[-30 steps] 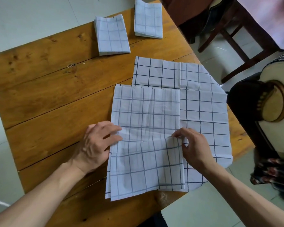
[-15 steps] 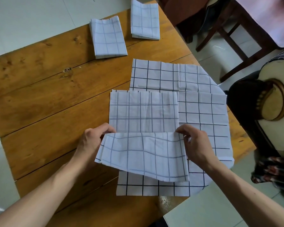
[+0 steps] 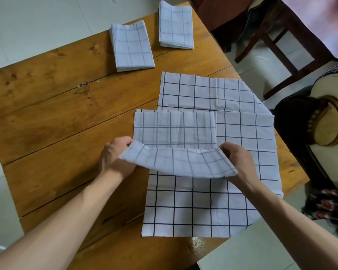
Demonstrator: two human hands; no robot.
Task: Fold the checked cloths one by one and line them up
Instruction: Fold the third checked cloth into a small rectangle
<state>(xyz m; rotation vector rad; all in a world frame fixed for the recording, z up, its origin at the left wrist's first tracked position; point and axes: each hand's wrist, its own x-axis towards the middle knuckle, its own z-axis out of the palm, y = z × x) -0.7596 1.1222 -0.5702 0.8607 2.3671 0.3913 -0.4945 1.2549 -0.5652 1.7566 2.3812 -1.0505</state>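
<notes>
You had the half-folded checked cloth (image 3: 176,145) lifted by its near edge, your left hand (image 3: 115,156) and right hand (image 3: 236,162) each pinching a corner — hands apart, the far half lying flat on the spread cloths (image 3: 242,133) over the bench (image 3: 47,123). To fold it well you needed to carry both corners forward evenly and square the edges — matching the two folded cloths (image 3: 132,45) beyond.

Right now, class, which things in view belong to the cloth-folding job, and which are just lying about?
Job:
half-folded white checked cloth, held by left hand and right hand
flat unfolded checked cloths
two folded checked cloths
brown wooden table

Lying about:
dark wooden chair
pale acoustic guitar
</notes>
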